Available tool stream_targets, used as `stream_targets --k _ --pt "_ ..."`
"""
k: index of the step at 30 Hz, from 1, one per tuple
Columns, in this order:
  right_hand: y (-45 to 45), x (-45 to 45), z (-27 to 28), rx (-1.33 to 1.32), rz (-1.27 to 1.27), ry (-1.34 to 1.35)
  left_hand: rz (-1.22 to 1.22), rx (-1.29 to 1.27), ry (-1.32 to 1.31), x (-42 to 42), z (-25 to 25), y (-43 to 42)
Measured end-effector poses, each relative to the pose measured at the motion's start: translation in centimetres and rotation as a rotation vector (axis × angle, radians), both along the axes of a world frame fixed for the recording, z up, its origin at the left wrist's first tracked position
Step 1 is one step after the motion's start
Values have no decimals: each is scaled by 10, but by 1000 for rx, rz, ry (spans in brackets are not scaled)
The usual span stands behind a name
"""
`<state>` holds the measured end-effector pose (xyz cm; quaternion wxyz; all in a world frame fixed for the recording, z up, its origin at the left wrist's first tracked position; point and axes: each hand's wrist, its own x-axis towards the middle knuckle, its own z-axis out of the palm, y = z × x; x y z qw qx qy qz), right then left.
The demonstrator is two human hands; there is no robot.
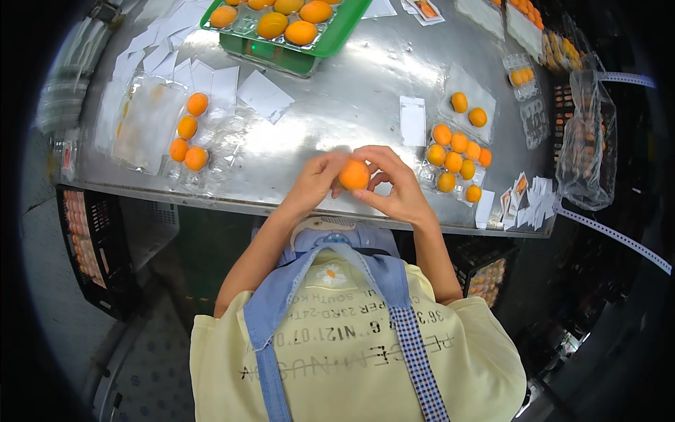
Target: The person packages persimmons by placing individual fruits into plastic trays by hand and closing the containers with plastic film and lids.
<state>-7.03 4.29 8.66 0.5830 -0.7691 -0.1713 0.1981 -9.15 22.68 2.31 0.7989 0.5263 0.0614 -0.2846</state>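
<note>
An orange fruit point(354, 175) is between my two hands, above the front edge of the metal table point(316, 133). My right hand point(395, 184) has its thumb and fingers around the fruit's right side. My left hand point(318, 184) is curled close at its left side; its fingertips are partly hidden, and whether it grips the fruit is unclear. To the right sits a clear tray of several oranges point(453, 162). On the left, a clear tray holds several oranges point(188, 127).
Oranges in a clear tray rest on a green scale point(325, 43) at the back. White cards point(265, 96) lie at the left, more cards point(538, 204) at the right front. Black crates point(98, 246) stand below the table. Plastic packaging point(583, 141) hangs at the far right.
</note>
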Motion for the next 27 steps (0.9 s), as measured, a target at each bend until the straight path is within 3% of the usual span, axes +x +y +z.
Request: stream_targets --k 7,10,22,27 --pt "35 8 -4 30 -5 -3 63 -218 -39 5 3 37" --pt "48 12 0 2 -11 -14 70 -142 -149 9 11 46" --pt "34 13 -9 -72 -13 -213 4 -106 -192 23 6 35" --pt "-1 5 -19 71 -192 -55 -17 -165 12 20 18 3"
